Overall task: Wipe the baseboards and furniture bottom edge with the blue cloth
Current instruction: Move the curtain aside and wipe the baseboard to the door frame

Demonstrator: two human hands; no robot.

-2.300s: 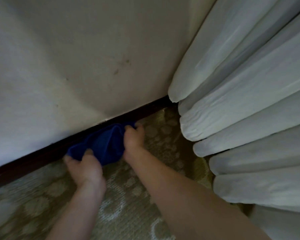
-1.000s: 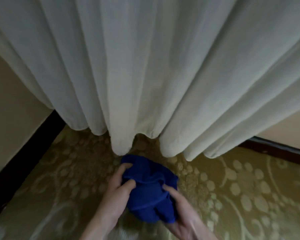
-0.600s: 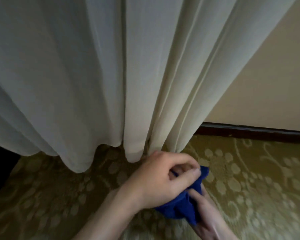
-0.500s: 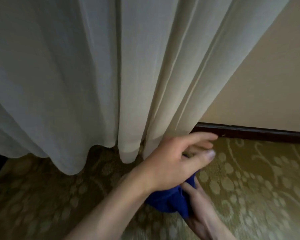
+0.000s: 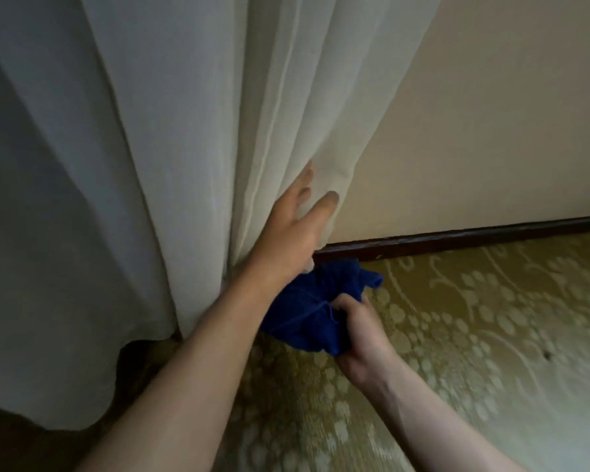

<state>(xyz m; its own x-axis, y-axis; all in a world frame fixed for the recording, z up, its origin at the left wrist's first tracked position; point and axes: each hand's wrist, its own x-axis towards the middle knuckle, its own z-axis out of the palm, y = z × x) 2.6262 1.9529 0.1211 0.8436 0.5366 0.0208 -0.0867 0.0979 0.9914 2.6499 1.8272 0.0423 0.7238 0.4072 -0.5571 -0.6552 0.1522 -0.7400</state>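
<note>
By the baseboard (image 5: 457,238), blue cloth (image 5: 315,308) bunched in right hand (image 5: 361,338), left hand (image 5: 288,233) flat against curtain (image 5: 184,148)

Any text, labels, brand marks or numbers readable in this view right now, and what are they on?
None: no readable text anywhere.
blue cloth: no tag or label showing.
curtain: plain fabric, no print.
baseboard: dark strip, no markings.
carpet: floral and dot pattern only, no letters.
wall: bare.

1. The carpet (image 5: 474,335), olive-gold with a pale floral and dotted pattern, covers the floor.
2. The bunched blue cloth (image 5: 314,311) seems to rest on it, near the dark baseboard (image 5: 457,240).
</note>
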